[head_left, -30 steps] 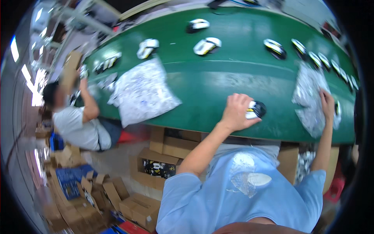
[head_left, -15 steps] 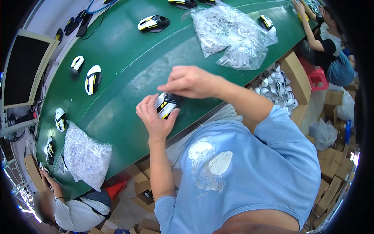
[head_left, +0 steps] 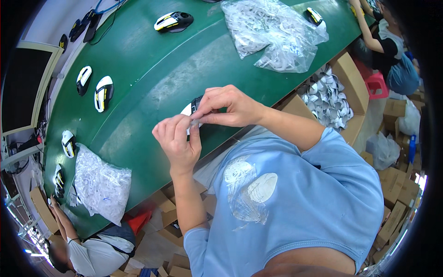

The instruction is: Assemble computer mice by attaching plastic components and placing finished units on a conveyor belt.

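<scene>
Right hand's point(head_left: 228, 107) fingers pinched together; left hand point(head_left: 177, 136) curled alongside, its grip I can't tell; the half-hidden white-and-black shell point(head_left: 186, 111) sits behind them at the table point(head_left: 152, 94), work unfinished; similar shells point(head_left: 104, 94) lie untouched beyond.

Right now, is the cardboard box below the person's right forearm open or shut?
Open: no flap covers its top, and a heap of curved white-and-grey parts shows inside the cardboard box.
</scene>
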`<state>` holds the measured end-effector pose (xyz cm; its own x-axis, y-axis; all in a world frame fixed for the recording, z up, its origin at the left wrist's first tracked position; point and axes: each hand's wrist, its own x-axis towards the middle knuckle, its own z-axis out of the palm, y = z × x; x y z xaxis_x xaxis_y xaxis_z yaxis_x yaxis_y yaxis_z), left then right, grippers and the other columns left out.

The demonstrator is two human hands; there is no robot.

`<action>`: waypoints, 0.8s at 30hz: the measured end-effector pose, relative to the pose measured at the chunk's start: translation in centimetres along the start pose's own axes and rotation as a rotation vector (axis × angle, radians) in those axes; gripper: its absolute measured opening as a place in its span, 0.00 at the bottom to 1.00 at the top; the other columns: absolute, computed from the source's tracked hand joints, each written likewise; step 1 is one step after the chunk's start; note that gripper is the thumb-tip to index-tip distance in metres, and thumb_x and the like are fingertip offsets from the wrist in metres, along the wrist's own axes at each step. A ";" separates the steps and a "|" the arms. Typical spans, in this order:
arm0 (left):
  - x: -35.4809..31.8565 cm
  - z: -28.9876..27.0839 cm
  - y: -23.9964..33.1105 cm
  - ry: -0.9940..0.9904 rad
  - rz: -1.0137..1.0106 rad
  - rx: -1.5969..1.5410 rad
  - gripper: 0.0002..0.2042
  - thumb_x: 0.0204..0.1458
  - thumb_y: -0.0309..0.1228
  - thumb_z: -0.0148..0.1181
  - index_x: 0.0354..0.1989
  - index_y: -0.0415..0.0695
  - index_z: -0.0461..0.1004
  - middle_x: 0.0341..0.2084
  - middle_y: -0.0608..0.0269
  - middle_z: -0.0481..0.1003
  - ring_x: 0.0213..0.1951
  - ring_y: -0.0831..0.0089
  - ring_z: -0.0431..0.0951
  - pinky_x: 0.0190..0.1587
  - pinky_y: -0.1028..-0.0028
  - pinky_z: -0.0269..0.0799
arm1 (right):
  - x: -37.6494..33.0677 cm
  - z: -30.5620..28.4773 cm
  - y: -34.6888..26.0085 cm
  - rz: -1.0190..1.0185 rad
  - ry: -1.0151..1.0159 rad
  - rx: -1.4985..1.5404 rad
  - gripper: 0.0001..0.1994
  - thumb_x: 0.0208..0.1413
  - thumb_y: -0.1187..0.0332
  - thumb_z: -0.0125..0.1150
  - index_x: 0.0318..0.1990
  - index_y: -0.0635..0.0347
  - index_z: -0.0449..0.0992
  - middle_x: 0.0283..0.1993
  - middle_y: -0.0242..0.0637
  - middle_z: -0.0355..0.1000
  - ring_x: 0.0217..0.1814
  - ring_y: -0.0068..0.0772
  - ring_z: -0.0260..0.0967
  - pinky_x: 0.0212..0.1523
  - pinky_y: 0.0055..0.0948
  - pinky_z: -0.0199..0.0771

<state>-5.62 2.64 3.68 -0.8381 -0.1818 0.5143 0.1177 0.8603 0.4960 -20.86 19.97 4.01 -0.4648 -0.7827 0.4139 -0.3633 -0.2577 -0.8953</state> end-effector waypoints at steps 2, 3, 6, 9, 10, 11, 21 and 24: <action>0.2 0.4 -0.1 -0.047 0.037 0.046 0.17 0.59 0.31 0.71 0.55 0.43 0.79 0.52 0.58 0.81 0.53 0.56 0.77 0.59 0.56 0.66 | -0.6 -0.5 -0.3 0.044 0.071 -0.138 0.09 0.54 0.76 0.78 0.43 0.58 0.90 0.37 0.34 0.84 0.37 0.35 0.76 0.40 0.33 0.76; 0.4 0.9 -0.2 -0.049 -0.017 0.046 0.22 0.56 0.34 0.73 0.59 0.43 0.78 0.56 0.57 0.80 0.57 0.55 0.75 0.62 0.55 0.65 | -0.9 -0.5 0.1 0.048 0.075 -0.140 0.09 0.54 0.76 0.78 0.43 0.58 0.90 0.37 0.34 0.84 0.37 0.35 0.76 0.40 0.33 0.76; -0.8 2.4 -0.8 -0.126 -0.082 0.078 0.31 0.53 0.40 0.76 0.66 0.45 0.76 0.62 0.56 0.76 0.63 0.53 0.73 0.66 0.52 0.62 | -1.9 -0.3 1.9 0.003 0.047 -0.329 0.06 0.55 0.73 0.77 0.40 0.56 0.90 0.33 0.33 0.81 0.37 0.36 0.73 0.40 0.36 0.74; -1.6 3.5 -0.8 -0.193 -0.091 0.147 0.35 0.52 0.39 0.76 0.70 0.46 0.73 0.64 0.55 0.75 0.65 0.52 0.72 0.69 0.53 0.60 | -2.7 1.0 2.0 0.075 0.081 -0.346 0.06 0.54 0.71 0.78 0.39 0.55 0.90 0.30 0.33 0.78 0.36 0.35 0.70 0.39 0.36 0.72; -1.5 3.6 -0.8 -0.178 -0.081 0.150 0.35 0.52 0.39 0.76 0.70 0.46 0.74 0.63 0.55 0.76 0.65 0.52 0.72 0.69 0.53 0.61 | -2.8 1.1 2.1 0.091 0.105 -0.352 0.06 0.55 0.71 0.77 0.40 0.54 0.90 0.28 0.32 0.76 0.35 0.35 0.70 0.38 0.36 0.71; -1.5 3.6 -0.8 -0.161 -0.072 0.153 0.35 0.52 0.38 0.76 0.70 0.46 0.74 0.63 0.55 0.76 0.64 0.52 0.73 0.69 0.53 0.61 | -2.8 1.1 2.3 0.092 0.104 -0.351 0.06 0.55 0.71 0.77 0.40 0.54 0.90 0.28 0.32 0.76 0.35 0.35 0.70 0.38 0.36 0.71; -0.4 3.2 -0.6 -0.189 0.022 0.221 0.32 0.53 0.40 0.75 0.66 0.43 0.77 0.59 0.52 0.78 0.58 0.50 0.77 0.62 0.54 0.70 | -4.3 -0.7 1.6 0.080 -0.110 -0.659 0.18 0.60 0.60 0.73 0.58 0.42 0.86 0.33 0.28 0.78 0.37 0.40 0.79 0.29 0.43 0.80; 0.0 3.3 -0.8 -0.199 0.079 0.213 0.28 0.54 0.39 0.74 0.63 0.40 0.78 0.55 0.49 0.79 0.55 0.47 0.79 0.59 0.53 0.73 | -5.0 -0.5 2.2 0.016 -0.140 -0.696 0.26 0.57 0.59 0.74 0.65 0.38 0.82 0.34 0.30 0.82 0.36 0.39 0.83 0.29 0.41 0.82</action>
<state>-7.52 3.56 1.00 -0.9213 -0.0310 0.3877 0.0903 0.9525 0.2907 -19.75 23.62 0.00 -0.3835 -0.8607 0.3349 -0.8105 0.1398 -0.5688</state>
